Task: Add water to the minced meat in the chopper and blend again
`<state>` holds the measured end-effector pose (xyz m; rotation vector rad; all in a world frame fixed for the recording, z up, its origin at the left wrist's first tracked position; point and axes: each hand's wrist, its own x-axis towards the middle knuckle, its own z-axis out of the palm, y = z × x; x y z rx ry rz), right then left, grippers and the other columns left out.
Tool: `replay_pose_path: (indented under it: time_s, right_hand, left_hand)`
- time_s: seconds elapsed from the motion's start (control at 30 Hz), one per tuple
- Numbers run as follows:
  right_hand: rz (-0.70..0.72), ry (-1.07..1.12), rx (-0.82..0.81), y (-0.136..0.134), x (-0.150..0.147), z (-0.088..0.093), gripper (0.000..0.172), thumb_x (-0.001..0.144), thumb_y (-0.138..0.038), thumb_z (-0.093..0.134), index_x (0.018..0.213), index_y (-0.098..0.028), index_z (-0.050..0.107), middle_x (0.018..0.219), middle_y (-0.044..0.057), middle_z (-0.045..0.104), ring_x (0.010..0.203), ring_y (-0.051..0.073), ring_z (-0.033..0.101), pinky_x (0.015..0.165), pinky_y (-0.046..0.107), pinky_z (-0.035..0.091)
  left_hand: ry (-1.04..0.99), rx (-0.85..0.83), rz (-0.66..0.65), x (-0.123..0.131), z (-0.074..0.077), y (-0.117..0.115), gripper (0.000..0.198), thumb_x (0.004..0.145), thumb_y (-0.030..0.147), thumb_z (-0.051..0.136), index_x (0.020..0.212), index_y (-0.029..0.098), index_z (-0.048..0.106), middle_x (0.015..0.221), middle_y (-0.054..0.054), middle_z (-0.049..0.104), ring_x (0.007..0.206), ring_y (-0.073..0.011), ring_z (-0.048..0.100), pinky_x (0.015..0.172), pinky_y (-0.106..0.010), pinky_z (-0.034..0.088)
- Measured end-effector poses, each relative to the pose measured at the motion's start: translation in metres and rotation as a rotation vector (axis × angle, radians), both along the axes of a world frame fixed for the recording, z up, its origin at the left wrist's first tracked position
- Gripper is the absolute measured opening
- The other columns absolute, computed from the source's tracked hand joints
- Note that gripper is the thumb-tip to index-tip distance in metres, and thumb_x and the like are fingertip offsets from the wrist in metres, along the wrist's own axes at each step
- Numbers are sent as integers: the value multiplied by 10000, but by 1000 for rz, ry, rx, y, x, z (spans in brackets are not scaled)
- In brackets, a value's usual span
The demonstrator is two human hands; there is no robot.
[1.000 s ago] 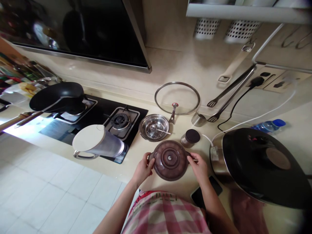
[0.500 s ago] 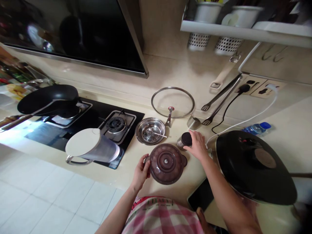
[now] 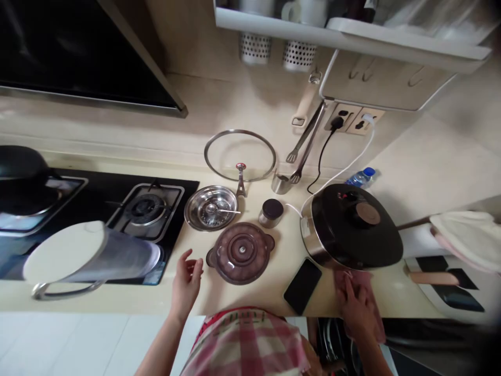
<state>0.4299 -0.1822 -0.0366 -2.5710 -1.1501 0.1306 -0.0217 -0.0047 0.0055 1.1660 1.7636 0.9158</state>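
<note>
A: Head view over a kitchen counter (image 3: 250,300). Where are the hands?

B: Left hand (image 3: 187,281) hovers just left of a brown lidded pot (image 3: 240,253), fingers loosely spread, holding nothing. Right hand (image 3: 355,305) lies on a pink cloth (image 3: 362,292) at the counter's front edge, beside a phone (image 3: 302,285) and under a cooker (image 3: 351,225); fingers curl on the cloth, though whether they grip it I cannot tell.

A: How would the pot handle?

B: It looks like glass: stiff, probably heavy, smooth and breakable. Its two small side ears seem the best hold; the lid sits loose, likely.

A: And the cloth?

B: Soft, light, easily bunched.
</note>
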Motion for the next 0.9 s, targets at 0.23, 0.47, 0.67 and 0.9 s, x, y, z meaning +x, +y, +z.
replay_pose_path:
  time_s: [0.23, 0.47, 0.67, 0.9]
  right_hand:
    - [-10, 207, -123, 6, 9, 32, 476, 830, -584, 374, 849, -181, 627, 850, 143, 695, 776, 310, 668, 713, 443, 522]
    - [620, 250, 299, 133, -130, 115, 326, 924, -396, 473, 1152, -225, 630, 1136, 91, 689, 1011, 223, 650, 881, 335, 519]
    - [1042, 125, 87, 231, -221, 98, 416, 902, -282, 552, 1312, -349, 571, 1433, 19, 504, 1331, 276, 419, 1087, 504, 370]
    - [780, 38, 256, 154, -240, 50, 427, 939, -214, 450, 1355, -241, 543, 1422, 60, 530, 1382, 307, 369, 1126, 556, 289]
  left_hand:
    - [16, 171, -115, 10, 28, 2, 495, 876, 472, 533, 1280, 208, 421, 919, -33, 572, 732, -147, 612, 608, -274, 523]
    - [363, 418, -428, 13, 8, -16, 739, 820, 513, 624, 1432, 221, 332, 1300, -176, 534, 1196, -319, 541, 922, -481, 508]
    - [626, 505, -576, 23, -20, -7, 1015, 786, 632, 587, 1531, 153, 90, 1407, -231, 477, 1304, -394, 440, 1029, -559, 398]
    - [672, 519, -546, 21, -26, -5, 1000, 828, 585, 552, 1533, 123, 14, 1373, -234, 510, 1252, -376, 491, 999, -531, 417]
